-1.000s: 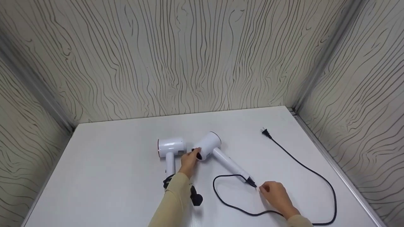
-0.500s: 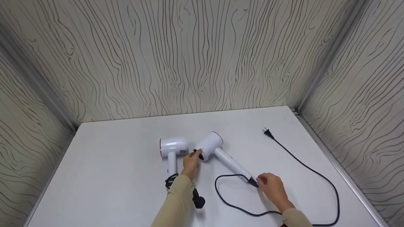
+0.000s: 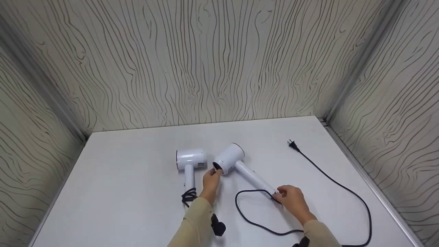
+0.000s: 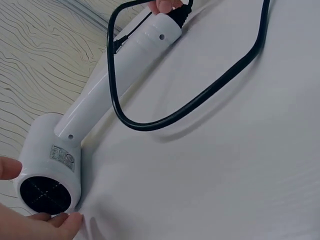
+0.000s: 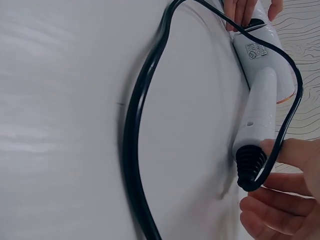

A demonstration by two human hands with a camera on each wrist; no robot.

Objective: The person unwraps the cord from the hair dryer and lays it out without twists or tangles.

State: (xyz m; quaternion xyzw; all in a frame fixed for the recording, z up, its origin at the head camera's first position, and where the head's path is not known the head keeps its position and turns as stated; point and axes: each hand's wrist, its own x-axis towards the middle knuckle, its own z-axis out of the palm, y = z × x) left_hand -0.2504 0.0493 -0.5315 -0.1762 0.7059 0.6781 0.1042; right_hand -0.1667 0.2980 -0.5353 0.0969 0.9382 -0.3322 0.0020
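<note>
The right hand (image 3: 291, 199) had just reached the handle (image 3: 253, 177) end of the slanted hair dryer (image 3: 229, 158), just below and right of the frame's centre, so both ends now seemed attended. Its fingers were parted around the ribbed black collar (image 5: 250, 160); I couldn't tell whether they pinched. The left hand (image 3: 211, 181) was spread at the round, dark grille (image 4: 45, 195). The casing was glossy white, the cord (image 3: 281, 234) smooth, looping lower right.

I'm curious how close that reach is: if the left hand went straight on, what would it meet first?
Most likely the round black end of the glossy white, cylindrical-headed hair dryer on the right; the left hand sits at its rim, though whether they touch is hard to tell.
</note>
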